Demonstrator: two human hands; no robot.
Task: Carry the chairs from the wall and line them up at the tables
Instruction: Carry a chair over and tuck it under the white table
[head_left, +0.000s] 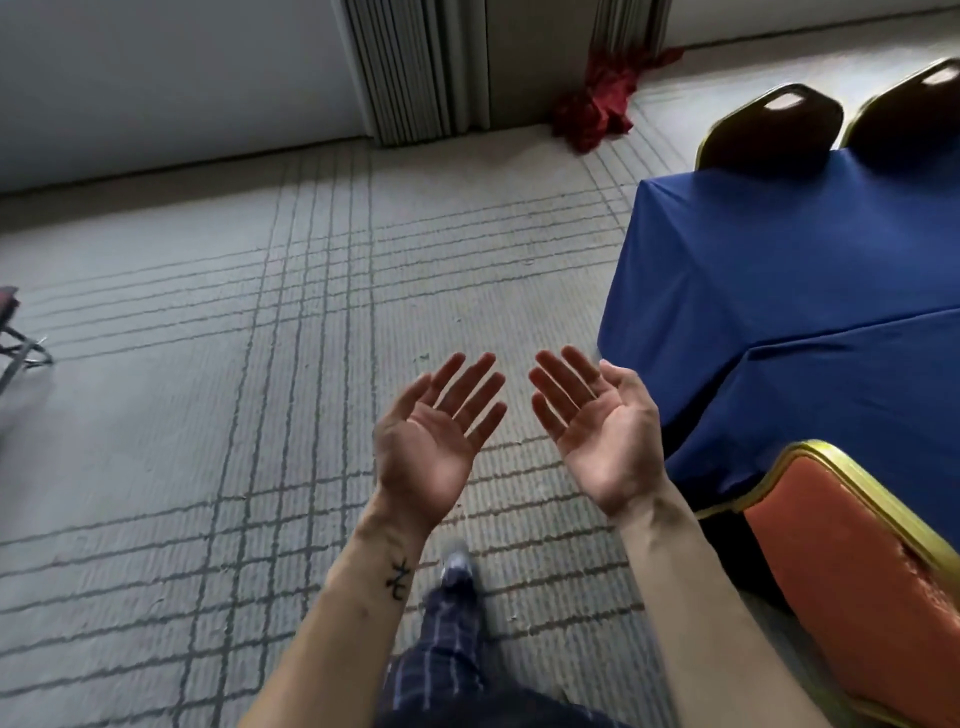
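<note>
**Two empty hands beside a bench with three chairs**

A checked trouser leg (441, 649) and one blurred shoe (457, 564) step over the grey carpet (208, 364) with its dark grid lines. Above them two bare forearms reach forward. The left one carries one small dark tattoo (399, 579), a crossed stroke that cannot be read as any letter.

The left hand (436, 441) and the right hand (597, 431) are both turned palm up, fingers straight and slightly spread. They hold nothing and are near each other but not touching.

Just to the right, at the near side of the bench (779, 270), stands one orange chair (852, 597) with a gold frame. Its backrest is close against the blue cloth that covers the bench. A crease or seam runs across that cloth.

At the far side of the bench are two more: one dark chair (774, 135) and a second dark chair (914, 114), side by side, both gold-edged, their backs rising above the cloth.

At the left edge a dark metal frame (15, 332) with a red part shows; what it is cannot be told.

Farthest off, one heap of red cloth (597, 104) lies on the floor by a folded partition (415, 73) at the pale wall (156, 78).
</note>
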